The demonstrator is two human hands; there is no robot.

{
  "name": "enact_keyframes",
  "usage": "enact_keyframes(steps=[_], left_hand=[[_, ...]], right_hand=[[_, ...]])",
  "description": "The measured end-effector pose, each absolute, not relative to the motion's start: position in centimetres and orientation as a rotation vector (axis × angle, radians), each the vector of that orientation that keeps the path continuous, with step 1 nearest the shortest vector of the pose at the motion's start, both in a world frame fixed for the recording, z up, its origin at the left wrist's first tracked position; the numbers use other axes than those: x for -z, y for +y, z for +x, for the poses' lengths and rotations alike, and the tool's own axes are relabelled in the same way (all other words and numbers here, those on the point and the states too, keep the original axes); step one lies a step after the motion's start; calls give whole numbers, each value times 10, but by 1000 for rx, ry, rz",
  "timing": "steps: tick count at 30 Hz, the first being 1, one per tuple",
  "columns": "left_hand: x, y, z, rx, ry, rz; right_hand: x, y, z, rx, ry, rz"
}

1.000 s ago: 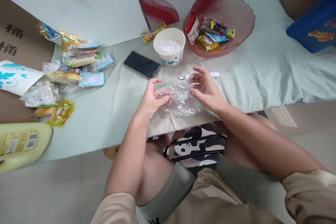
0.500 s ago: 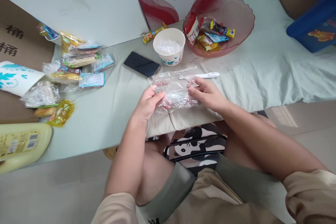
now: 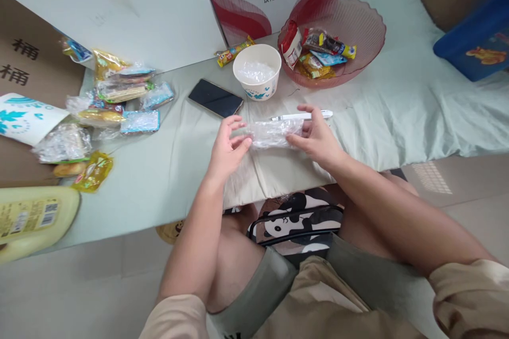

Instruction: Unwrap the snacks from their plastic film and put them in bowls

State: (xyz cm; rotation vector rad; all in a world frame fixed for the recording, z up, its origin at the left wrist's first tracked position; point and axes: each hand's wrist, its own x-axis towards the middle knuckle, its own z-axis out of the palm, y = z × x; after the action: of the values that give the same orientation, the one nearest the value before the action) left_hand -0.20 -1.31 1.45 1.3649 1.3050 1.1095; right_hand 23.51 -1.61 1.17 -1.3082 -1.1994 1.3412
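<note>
A folded clear plastic bag [image 3: 274, 134], crinkled into a narrow strip, is just above the table's front edge. My right hand [image 3: 320, 137] grips its right end, with the thumb in front and fingers behind. At the left end is my left hand [image 3: 228, 145], its fingers and thumb apart and the thumb tip close to the plastic; whether it touches cannot be made out. Directly behind the bag lies a white craft knife or pen-like tool [image 3: 324, 114], partly covered. A paper bowl [image 3: 260, 90] beyond it contains crumpled clear plastic.
A phone [image 3: 214, 97] lies left of the paper bowl. The pink ribbed bowl [image 3: 363, 45] holds several wrapped snacks. More packaged snacks [image 3: 123, 90] are piled at left, near a tipped paper bowl [image 3: 27, 116] and a yellow jug [image 3: 40, 217]. Boxes [image 3: 274, 8] line the back; a blue bin [image 3: 475, 42] stands right.
The plastic bag has gone from spread out and loose to a narrower folded strip. My left hand's fingers have come off the film and spread apart; my right hand still grips it.
</note>
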Motion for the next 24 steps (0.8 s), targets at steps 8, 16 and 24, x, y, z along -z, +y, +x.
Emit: enact_keyframes(steps=[8,16,24], left_hand=[[-9,-28,30,-1099,1097,1501],[-18,-29,43,-1004,967,1268],[-27,-25,32,-1168,1065,1136]], right_hand=[[-19,-27,233,-1044,-1653,-945],[-13,-36,230,-1137,-1392,-1059],[-64,-8,241,-650,-1720,-1297]])
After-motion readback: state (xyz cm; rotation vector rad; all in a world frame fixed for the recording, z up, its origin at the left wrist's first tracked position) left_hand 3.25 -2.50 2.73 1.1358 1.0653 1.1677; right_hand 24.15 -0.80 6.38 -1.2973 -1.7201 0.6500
